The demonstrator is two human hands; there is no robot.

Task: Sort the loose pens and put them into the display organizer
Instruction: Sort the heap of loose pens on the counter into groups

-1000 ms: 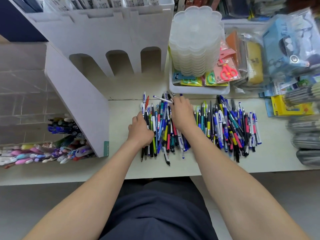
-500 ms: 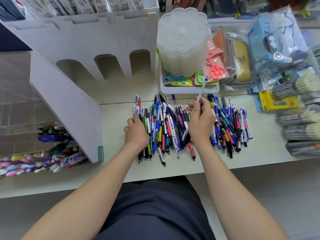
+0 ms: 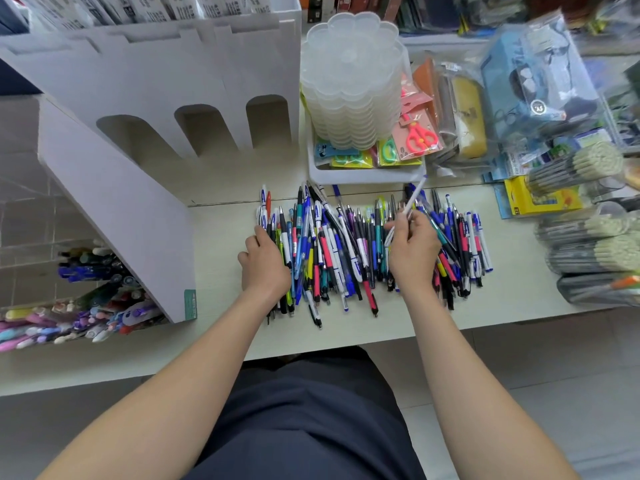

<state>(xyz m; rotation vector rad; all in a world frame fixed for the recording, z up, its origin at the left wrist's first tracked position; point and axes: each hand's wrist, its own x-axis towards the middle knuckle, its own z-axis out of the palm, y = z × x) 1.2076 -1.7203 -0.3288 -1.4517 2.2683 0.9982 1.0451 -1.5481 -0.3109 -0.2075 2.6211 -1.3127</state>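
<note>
Tabletop [image 3: 221, 237]: white pen [image 3: 412, 199] between right fingers [image 3: 398, 225].

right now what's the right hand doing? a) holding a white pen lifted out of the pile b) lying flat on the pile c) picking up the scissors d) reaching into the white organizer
a: the right hand pinches a white pen that angles up off the pile of pens, while the left hand rests on the pile's left edge.
</note>
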